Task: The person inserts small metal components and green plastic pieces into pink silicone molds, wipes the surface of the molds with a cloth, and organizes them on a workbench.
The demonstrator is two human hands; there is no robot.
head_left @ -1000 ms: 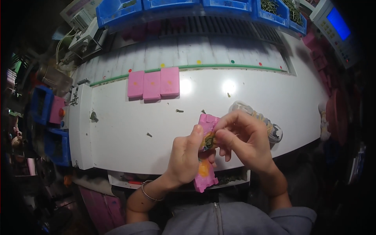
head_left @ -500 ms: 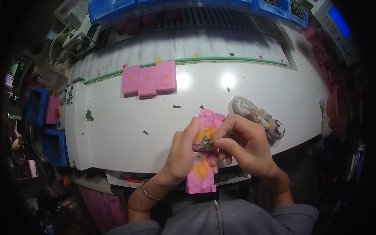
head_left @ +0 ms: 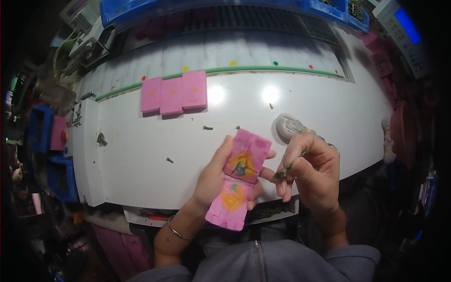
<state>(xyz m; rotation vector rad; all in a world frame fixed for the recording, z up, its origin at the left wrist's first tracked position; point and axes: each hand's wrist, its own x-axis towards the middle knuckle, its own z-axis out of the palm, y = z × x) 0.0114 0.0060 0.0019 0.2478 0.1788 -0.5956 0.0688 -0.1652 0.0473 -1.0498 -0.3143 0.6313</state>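
Note:
A pink two-part mold point(head_left: 249, 144) lies spread apart in my left hand point(head_left: 210, 184), its halves one above the other. Orange and teal stains surround the hollows in both halves. My left thumb presses along its left side while the fingers support it from beneath and show at the right. Just right of the mold, my right hand point(head_left: 315, 173) pinches a small, thin, dull-green piece point(head_left: 283, 173) between thumb and fingers, apart from the mold. Its exact kind is unclear. Partly behind my right hand lies a whitish bundle point(head_left: 287, 126).
Three pink blocks point(head_left: 171, 98) stand side by side near a green strip point(head_left: 244, 70). Small green scraps point(head_left: 207, 128) dot the white table point(head_left: 141, 174). A tray point(head_left: 282, 212) sits under the front edge. Blue bins point(head_left: 202, 8) line the back; more are at left.
My right hand has moved right, away from the mold, with the green piece in its fingers. The mold has tilted, its lower half swinging left, and its upper hollow is now uncovered.

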